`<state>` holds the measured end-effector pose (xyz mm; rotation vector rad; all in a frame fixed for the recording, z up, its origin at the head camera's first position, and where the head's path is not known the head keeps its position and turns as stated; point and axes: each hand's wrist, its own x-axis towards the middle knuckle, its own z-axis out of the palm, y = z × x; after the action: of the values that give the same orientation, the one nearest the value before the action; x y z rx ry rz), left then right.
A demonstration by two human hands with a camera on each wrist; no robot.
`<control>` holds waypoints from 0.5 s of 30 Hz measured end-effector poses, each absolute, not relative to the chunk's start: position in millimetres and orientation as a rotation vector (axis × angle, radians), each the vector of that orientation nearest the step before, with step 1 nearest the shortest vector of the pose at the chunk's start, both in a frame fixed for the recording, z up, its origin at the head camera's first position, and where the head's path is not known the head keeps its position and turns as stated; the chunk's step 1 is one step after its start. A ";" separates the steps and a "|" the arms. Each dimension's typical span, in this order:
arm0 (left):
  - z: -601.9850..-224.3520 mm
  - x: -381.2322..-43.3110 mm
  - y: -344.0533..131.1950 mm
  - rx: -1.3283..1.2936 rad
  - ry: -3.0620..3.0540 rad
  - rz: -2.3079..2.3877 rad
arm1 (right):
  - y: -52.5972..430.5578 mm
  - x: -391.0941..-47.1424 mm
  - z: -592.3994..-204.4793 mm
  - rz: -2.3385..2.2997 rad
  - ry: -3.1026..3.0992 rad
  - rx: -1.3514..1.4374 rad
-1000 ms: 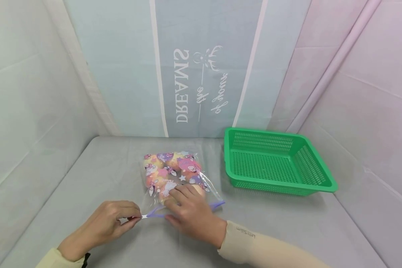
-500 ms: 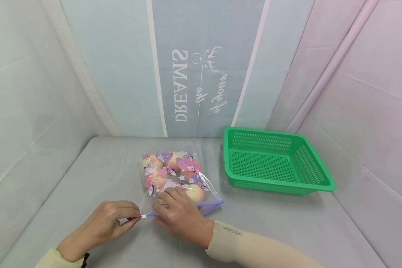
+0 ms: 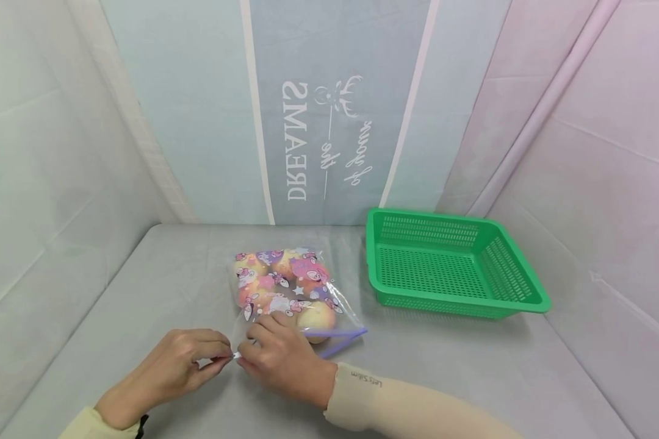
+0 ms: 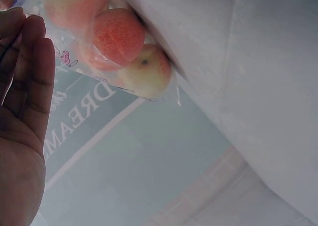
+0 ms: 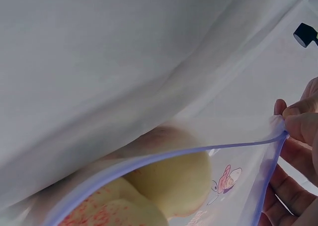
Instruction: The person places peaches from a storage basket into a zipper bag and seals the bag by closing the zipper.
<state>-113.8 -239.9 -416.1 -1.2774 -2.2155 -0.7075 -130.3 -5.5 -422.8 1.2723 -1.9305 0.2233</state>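
Note:
A clear zip bag (image 3: pixel 277 280) printed with pink and purple cartoon figures lies on the grey surface with several peaches (image 3: pixel 316 317) inside. My left hand (image 3: pixel 178 363) pinches the bag's left corner, by a small white piece (image 3: pixel 237 355) at the end of the zip. Close beside it, my right hand (image 3: pixel 285 360) grips the purple zip edge near that same corner and covers part of it. To the right of this hand the two zip strips (image 3: pixel 343 346) stand apart. In the right wrist view the bag's mouth gapes, with peaches (image 5: pixel 184 184) behind the purple strip (image 5: pixel 164 157).
A green slotted plastic basket (image 3: pixel 461 301) stands to the right of the bag. Behind the grey surface (image 3: pixel 187 274) hangs a blue-grey cloth (image 3: pixel 329 55) with mirrored lettering. Pale cloth walls (image 3: pixel 49 183) rise at both sides.
My right hand has slid left along the zip edge to the left corner, uncovering a peach and the zip's right part. My left hand has stayed at the corner.

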 end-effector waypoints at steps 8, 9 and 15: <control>-417.8 -114.2 -239.0 -1.294 -2.195 -0.720 | -11.2 -128.1 -421.1 0.223 -1.947 1.285; -417.9 -114.3 -238.9 -1.297 -2.194 -0.727 | -11.6 -127.7 -420.8 0.219 -1.953 1.286; -418.4 -114.0 -238.2 -1.280 -2.234 -0.754 | -11.3 -126.5 -419.6 0.187 -1.956 1.288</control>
<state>-114.0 -238.2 -418.4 -1.2803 -2.2341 -0.7536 -126.5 -11.3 -419.6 1.2876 -1.9558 0.1868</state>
